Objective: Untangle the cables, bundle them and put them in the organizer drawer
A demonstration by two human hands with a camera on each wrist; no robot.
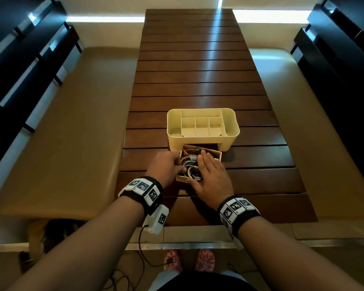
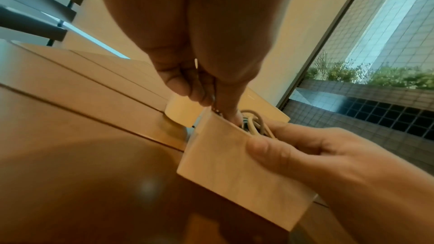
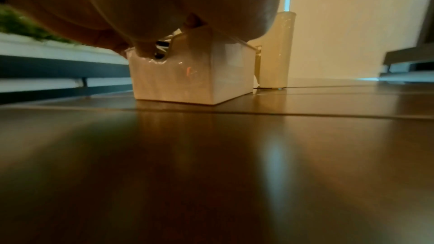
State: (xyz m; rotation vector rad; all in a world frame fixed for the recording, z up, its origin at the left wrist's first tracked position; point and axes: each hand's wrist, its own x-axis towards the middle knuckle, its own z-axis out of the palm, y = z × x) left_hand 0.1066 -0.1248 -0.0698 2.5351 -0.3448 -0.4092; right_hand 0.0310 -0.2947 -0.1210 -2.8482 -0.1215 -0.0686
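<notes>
The cream organizer (image 1: 232, 124) stands on the wooden table, its drawer (image 1: 218, 154) pulled out toward me. Coiled orange, grey and white cables (image 1: 190, 162) fill the drawer. My left hand (image 1: 172, 165) is at the drawer's left wall. In the left wrist view its curled fingers (image 2: 187, 88) stay outside the wall and its thumb dips in beside a pale cable (image 2: 254, 121). My right hand (image 1: 207, 172) lies flat over the cables with straight fingers. Its thumb (image 2: 265, 148) presses the drawer front (image 2: 234, 173). From the right wrist, the palm (image 3: 164, 16) covers the drawer (image 3: 187, 79).
The slatted table (image 1: 198, 70) runs far ahead. Tan benches (image 1: 72, 122) flank it on both sides, with dark slatted backs behind them. The organizer's top compartments (image 1: 202, 124) hold nothing. A black lead (image 1: 143, 248) hangs from my left wrist unit.
</notes>
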